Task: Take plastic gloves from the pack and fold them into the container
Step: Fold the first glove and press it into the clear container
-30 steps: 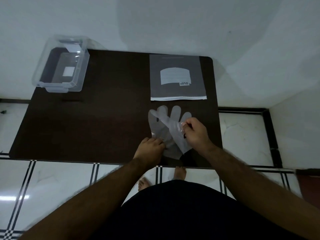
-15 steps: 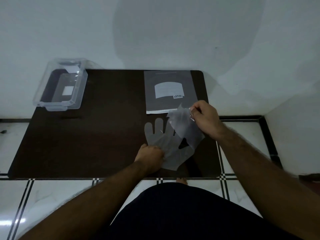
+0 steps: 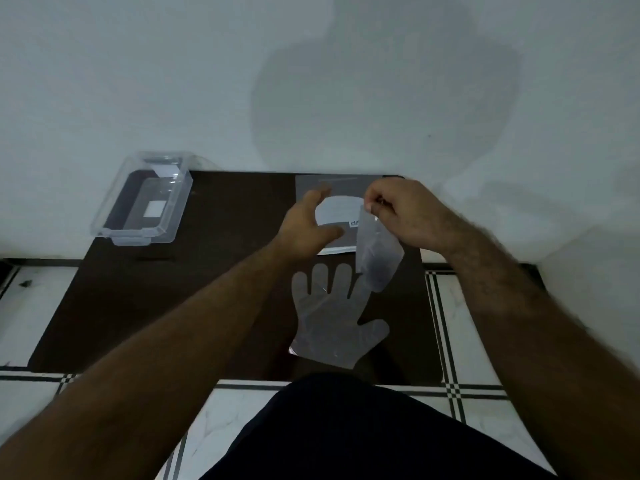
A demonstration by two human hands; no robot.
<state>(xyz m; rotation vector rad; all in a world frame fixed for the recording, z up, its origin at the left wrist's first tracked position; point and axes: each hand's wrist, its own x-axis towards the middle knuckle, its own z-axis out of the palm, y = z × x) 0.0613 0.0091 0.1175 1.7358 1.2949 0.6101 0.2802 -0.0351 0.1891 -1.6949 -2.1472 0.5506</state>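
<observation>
Pack [image 3: 337, 188] label unreadable, right hand [image 3: 398, 211] pinching lifted glove [image 3: 377, 258]

A dark brown table [image 3: 145, 306] with rounded corners fills the middle of the view, its far edge running from nine to three o'clock against a plain pale wall [image 3: 173, 81]. A large soft shadow [image 3: 381, 98] lies on that wall at twelve o'clock. Below and beside the table, from seven round to four o'clock, spreads a white marbled tile floor [image 3: 478, 344] crossed by black double lines. A dark garment [image 3: 346, 434] fills the six o'clock edge.
</observation>
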